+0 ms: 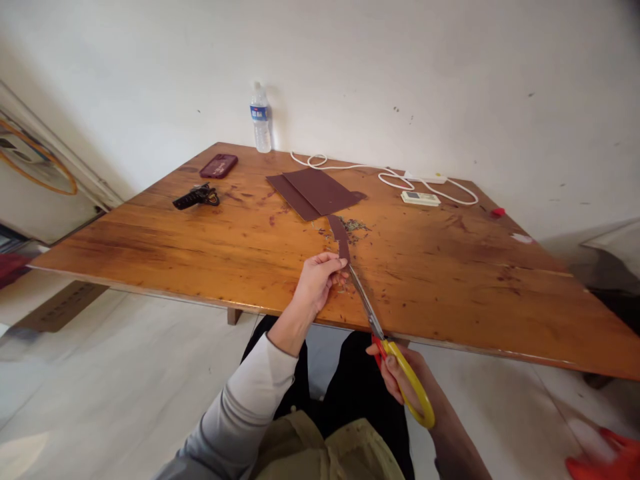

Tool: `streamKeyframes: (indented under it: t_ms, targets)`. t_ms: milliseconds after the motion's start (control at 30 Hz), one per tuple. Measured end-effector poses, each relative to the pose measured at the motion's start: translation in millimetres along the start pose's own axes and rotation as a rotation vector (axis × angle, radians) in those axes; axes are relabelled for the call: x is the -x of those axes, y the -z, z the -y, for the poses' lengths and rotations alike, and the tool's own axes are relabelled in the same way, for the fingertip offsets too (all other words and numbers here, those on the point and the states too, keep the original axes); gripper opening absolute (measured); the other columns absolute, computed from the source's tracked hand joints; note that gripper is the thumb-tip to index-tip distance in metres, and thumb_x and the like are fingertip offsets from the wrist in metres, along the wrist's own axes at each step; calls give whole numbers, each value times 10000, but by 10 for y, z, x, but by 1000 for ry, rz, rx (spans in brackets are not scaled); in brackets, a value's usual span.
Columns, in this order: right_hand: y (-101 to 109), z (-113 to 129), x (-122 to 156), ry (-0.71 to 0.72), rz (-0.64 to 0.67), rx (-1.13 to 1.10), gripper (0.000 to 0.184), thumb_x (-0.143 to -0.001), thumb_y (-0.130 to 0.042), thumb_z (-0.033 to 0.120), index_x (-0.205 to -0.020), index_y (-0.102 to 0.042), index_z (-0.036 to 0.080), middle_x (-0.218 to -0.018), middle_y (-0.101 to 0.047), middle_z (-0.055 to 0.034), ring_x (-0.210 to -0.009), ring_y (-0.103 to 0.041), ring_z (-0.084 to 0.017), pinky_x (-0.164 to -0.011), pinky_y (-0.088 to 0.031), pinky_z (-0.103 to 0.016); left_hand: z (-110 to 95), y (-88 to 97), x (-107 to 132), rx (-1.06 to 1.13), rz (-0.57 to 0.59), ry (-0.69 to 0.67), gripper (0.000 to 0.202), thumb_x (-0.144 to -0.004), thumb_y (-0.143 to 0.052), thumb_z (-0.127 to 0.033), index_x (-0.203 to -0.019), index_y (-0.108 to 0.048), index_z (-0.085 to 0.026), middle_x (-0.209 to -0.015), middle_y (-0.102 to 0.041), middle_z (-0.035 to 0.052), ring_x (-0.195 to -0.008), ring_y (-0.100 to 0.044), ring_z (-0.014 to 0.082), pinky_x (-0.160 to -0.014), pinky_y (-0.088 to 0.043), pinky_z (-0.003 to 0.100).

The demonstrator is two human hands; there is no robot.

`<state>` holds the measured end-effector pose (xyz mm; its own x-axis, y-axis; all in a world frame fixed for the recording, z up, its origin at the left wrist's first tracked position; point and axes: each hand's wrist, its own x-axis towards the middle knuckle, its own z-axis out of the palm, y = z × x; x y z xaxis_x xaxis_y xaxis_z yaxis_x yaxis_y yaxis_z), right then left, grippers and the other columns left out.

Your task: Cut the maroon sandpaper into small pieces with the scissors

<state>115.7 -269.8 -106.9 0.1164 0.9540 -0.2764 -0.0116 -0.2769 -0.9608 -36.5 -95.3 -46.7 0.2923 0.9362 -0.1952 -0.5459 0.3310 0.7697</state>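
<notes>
My left hand (320,279) pinches the near end of a narrow brown paper strip (339,235) above the wooden table (450,280). My right hand (403,373) grips scissors (385,343) with yellow and red handles. Their blades point up at the strip, and the tips meet it just beside my left fingers. Small brown and grey scraps (354,225) lie on the table beyond the strip's far end.
Brown paper sheets (315,192) lie further back. A dark red phone (219,165), a black tool (196,197), a water bottle (261,120), a white cable (390,175) with a power strip and a small white device (420,198) sit toward the wall. An orange thing (607,457) shows at bottom right.
</notes>
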Motion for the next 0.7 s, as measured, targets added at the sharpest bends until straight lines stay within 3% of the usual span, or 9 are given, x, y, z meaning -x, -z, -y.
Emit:
streamKeyframes:
  t_ms: [700]
  targets:
    - [-78,-7,31,-79,-73,-59,513,-737,-732,681,-811,-665,178,-385,-394,107,-283,-295,-45,-290,-260,-156,9,9,-11,-6,11,-11,224,-560,-801,-190,-614,-589,-142,-516,-575,-12,-486,-563,94,-492,-427,208]
